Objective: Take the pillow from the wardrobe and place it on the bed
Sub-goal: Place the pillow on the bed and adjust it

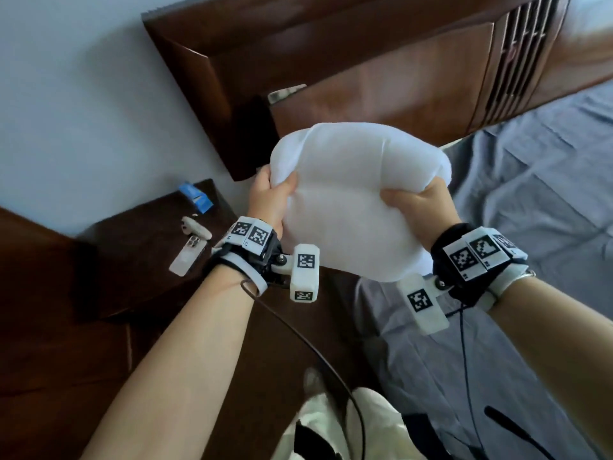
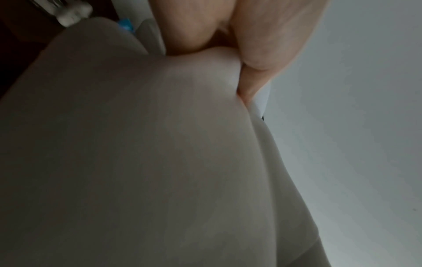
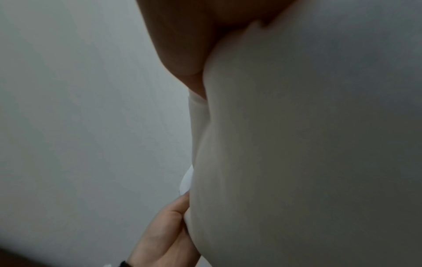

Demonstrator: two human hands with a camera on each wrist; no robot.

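Observation:
A plump white pillow (image 1: 355, 197) hangs in the air in front of me, held up between both hands. My left hand (image 1: 270, 194) grips its left edge, thumb on the near face and fingers behind. My right hand (image 1: 414, 204) grips its right edge the same way. The pillow (image 2: 137, 162) fills the left wrist view under my left hand (image 2: 228, 36). It also fills the right wrist view as a pale bulge (image 3: 308, 144) below my right hand (image 3: 182, 45), with the left hand's fingers (image 3: 166, 231) low in that picture. The bed (image 1: 530, 210), under a blue-grey sheet, lies to the right and below.
A dark wooden headboard (image 1: 365, 78) runs along the wall behind the pillow. To the left stands a dark bedside table (image 1: 139, 267) with a phone (image 1: 187, 257), a small white item (image 1: 195, 227) and a blue box (image 1: 195, 197). Cables (image 1: 318, 353) hang from my wrists.

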